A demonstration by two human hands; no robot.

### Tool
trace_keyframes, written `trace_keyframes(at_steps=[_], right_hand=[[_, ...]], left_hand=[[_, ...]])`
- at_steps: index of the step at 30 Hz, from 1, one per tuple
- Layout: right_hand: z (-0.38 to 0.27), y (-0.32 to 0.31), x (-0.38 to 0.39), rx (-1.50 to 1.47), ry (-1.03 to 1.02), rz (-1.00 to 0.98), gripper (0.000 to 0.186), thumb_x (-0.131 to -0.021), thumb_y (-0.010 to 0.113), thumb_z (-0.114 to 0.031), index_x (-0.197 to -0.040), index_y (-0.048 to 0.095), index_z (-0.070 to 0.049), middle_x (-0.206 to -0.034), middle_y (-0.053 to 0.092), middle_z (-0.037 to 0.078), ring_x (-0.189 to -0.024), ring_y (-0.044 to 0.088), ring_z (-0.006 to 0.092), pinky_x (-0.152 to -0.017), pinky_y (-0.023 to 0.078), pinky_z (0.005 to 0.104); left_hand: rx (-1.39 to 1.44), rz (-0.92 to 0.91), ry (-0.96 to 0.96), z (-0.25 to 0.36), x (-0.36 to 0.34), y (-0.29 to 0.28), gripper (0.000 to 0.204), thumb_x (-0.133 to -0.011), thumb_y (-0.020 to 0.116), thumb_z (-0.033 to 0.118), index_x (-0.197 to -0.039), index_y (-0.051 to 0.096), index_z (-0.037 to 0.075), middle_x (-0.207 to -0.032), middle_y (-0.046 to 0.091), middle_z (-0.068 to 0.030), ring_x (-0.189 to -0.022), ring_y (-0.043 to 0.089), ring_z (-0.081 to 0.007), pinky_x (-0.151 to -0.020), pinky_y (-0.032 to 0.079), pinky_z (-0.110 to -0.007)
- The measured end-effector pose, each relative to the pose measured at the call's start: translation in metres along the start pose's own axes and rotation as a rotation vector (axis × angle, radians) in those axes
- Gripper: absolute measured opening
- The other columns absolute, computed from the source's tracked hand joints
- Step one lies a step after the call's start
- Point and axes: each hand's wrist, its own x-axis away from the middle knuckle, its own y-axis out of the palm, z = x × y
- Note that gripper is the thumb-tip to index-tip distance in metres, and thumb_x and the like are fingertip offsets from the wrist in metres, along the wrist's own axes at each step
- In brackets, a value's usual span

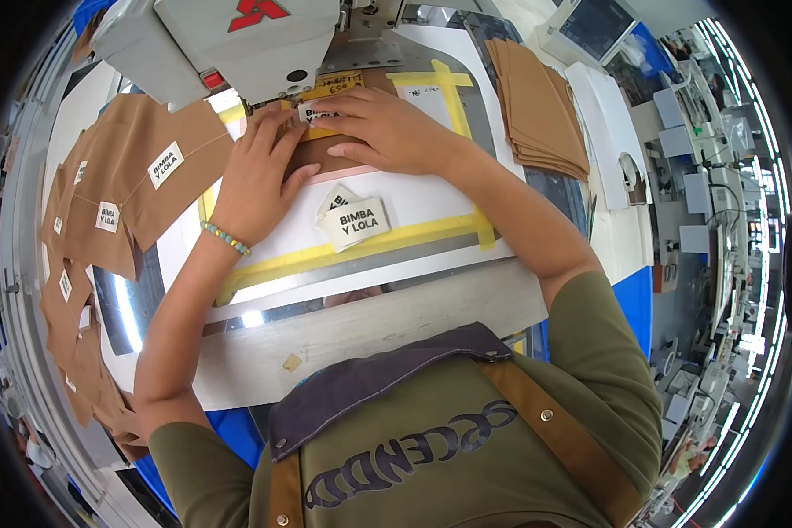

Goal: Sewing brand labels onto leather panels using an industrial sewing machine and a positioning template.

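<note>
Under the sewing machine's head point(273, 53), a white label point(307, 113) with black lettering lies by a yellow guide plate point(334, 85), on a brown fabric piece point(323, 151). My left hand point(260, 172) is open, its outstretched fingertips at the label's near-left side and its thumb apart. From the right, my right hand point(396, 132) lies flat and open, with its fingertips over the label and its thumb on the brown fabric. The fingers cover part of the label. Closer to me, a few loose white labels point(357, 223) overlap on a white sheet edged with yellow tape.
Brown pieces with white labels attached point(114, 185) spread over the table's left side and hang down. A stack of plain brown pieces point(537, 106) rests at the right. Behind it stands a control screen point(594, 31). A small tan scrap point(292, 362) lies near the front edge.
</note>
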Motion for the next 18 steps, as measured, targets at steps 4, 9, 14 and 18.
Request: trace_keyframes(at_steps=[4,9,14,18], right_hand=[[-0.001,-0.008,-0.008,0.058,-0.078,0.035,0.044,-0.108,0.061,-0.042,-0.134,0.074,-0.009,-0.149,0.066,0.007,-0.138,0.057,0.0307,-0.117,0.047,0.0443],[-0.004,-0.018,-0.017,-0.014,0.038,-0.121,0.044,-0.108,0.062,-0.043,-0.135,0.076,-0.012,-0.151,0.066,0.003,-0.141,0.056,0.0292,-0.12,0.043,0.0472],[-0.012,-0.016,-0.022,0.085,0.032,-0.127,0.044,-0.107,0.062,-0.044,-0.131,0.078,-0.01,-0.148,0.069,0.006,-0.139,0.057,0.0314,-0.119,0.045,0.045],[-0.011,-0.014,-0.019,0.039,0.049,-0.137,0.046,-0.108,0.062,-0.044,-0.131,0.077,-0.007,-0.149,0.068,0.008,-0.139,0.057,0.0329,-0.118,0.046,0.0446]], left_hand=[[0.016,0.056,-0.036,-0.007,0.007,-0.009,0.053,-0.096,0.077,0.025,-0.14,0.064,-0.002,-0.149,0.059,-0.018,-0.14,0.054,-0.0399,-0.115,0.048,-0.048],[-0.036,0.017,-0.036,-0.023,0.011,-0.018,0.05,-0.099,0.075,0.022,-0.141,0.063,-0.003,-0.151,0.061,-0.0168,-0.142,0.054,-0.0397,-0.118,0.047,-0.048],[-0.066,0.007,-0.02,-0.023,0.011,-0.026,0.047,-0.1,0.074,0.022,-0.14,0.065,-0.002,-0.148,0.065,-0.0169,-0.14,0.055,-0.0398,-0.116,0.048,-0.048],[-0.05,-0.003,-0.052,-0.023,0.009,-0.033,0.045,-0.102,0.072,0.023,-0.139,0.066,-0.001,-0.146,0.066,-0.0167,-0.139,0.057,-0.0402,-0.114,0.05,-0.048]])
